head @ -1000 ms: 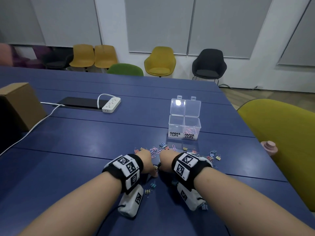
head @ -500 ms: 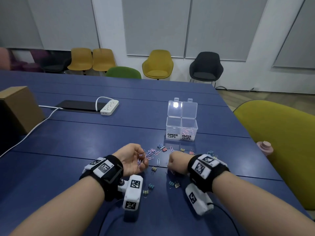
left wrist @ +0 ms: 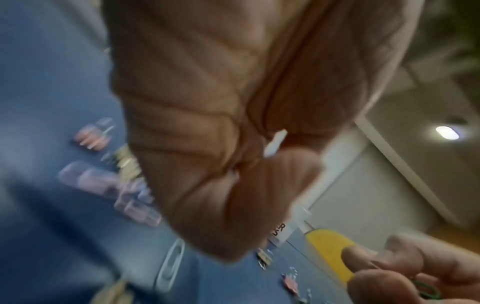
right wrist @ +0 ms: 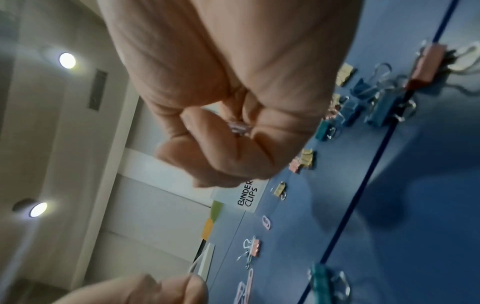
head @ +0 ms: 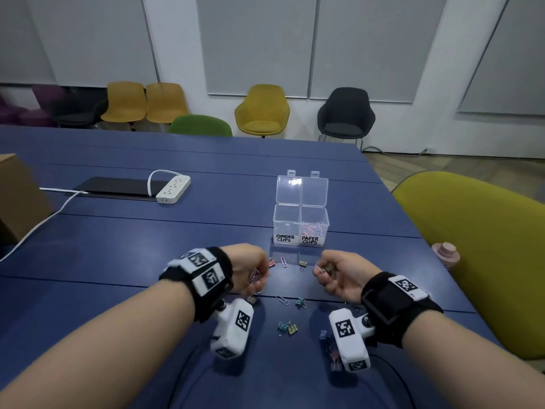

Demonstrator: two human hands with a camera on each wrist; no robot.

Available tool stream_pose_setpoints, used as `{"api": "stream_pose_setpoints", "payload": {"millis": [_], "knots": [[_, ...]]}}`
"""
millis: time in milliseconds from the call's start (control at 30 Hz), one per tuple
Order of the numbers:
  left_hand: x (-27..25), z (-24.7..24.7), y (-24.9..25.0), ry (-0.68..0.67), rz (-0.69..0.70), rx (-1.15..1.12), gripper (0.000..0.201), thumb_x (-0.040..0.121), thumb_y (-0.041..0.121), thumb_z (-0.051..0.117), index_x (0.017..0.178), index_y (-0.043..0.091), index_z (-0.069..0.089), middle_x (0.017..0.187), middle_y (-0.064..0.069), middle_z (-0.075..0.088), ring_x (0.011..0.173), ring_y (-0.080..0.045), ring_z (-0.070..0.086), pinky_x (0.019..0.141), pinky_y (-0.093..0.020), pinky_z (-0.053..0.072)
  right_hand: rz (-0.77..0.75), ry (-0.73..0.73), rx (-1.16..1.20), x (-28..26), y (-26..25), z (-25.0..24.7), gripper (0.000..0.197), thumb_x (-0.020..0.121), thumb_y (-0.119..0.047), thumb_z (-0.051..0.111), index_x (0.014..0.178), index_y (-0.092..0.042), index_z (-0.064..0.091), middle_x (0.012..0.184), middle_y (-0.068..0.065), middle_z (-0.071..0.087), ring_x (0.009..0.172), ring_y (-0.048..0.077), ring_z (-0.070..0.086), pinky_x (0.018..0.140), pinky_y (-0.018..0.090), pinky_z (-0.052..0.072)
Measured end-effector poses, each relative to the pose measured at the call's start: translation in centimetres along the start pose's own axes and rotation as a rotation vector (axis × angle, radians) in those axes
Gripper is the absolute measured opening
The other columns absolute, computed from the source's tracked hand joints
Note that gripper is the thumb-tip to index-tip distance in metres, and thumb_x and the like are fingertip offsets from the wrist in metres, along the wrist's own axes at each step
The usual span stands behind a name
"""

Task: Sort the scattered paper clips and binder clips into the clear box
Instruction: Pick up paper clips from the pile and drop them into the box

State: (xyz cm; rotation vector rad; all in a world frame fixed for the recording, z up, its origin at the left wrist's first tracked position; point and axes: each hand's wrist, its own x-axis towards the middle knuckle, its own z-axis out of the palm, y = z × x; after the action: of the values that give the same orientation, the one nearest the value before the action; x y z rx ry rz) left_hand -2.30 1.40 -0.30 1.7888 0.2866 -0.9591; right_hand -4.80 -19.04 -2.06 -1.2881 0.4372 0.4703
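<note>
On the blue table [head: 124, 255] stands the clear box [head: 300, 224], with its lid up. It has two parts. One says BINDER CLIPS and the other says PAPER CLIPS. Pink and white paper clips lie in the part marked PAPER CLIPS. Nothing can be seen in the other part.

Both hands are up over the table, just in front of the box. The left hand [head: 250, 268] is curled tight around a small bunch of paper clips [head: 254, 276]. The right hand [head: 343, 274] is curled too, and its fingers [right wrist: 221, 131] pinch some paper clips, with a pink one [right wrist: 237, 127] peeking out.

Between the hands and under them, more clips lie on the table. A white paper clip [head: 282, 299] lies next to a teal binder clip [head: 300, 302]. A blue and a yellow binder clip [head: 287, 327] sit side by side, closer to the person. A yellow binder clip [head: 303, 264] sits near the box.

Far to the left lies a white power strip [head: 173, 190]
</note>
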Motion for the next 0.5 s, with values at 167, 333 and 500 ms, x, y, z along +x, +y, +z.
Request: {"api": "stream_pose_setpoints", "payload": {"millis": [167,333,500], "knots": [[1.1,1.3,6.2,0.06,0.062,0.208,0.026,0.095,0.009,0.032,0.071,0.009,0.041,0.06,-0.006,0.04,0.049,-0.014,0.034,0.037,-0.013,0.028,0.016,0.007,-0.327,1.5,-1.8,-1.4,0.02,0.085,0.002,0.034,0.07,-0.009,0.043,0.06,0.006,0.042,0.034,0.009,0.031,0.034,0.01,0.019],[3.8,2.5,13.0,0.095,0.324,-0.26,0.042,0.101,0.045,0.027,0.079,0.011,0.041,0.063,-0.005,0.035,0.049,-0.016,0.03,0.046,-0.021,0.03,-0.126,0.082,-0.356,3.2,-6.3,-1.5,0.025,0.092,0.004,0.043,0.07,-0.006,0.047,0.058,0.007,0.035,0.048,0.015,0.031,0.042,0.02,0.028],[7.4,4.0,15.6,0.187,0.455,-0.321,0.063,0.094,0.06,0.029,0.08,0.004,0.054,0.066,-0.01,0.046,0.056,-0.021,0.043,0.058,-0.026,0.034,-0.321,0.174,-0.189,5.4,-10.5,0.2,0.026,0.095,0.003,0.036,0.073,-0.009,0.041,0.063,0.006,0.032,0.053,0.015,0.031,0.04,0.019,0.037]]}}
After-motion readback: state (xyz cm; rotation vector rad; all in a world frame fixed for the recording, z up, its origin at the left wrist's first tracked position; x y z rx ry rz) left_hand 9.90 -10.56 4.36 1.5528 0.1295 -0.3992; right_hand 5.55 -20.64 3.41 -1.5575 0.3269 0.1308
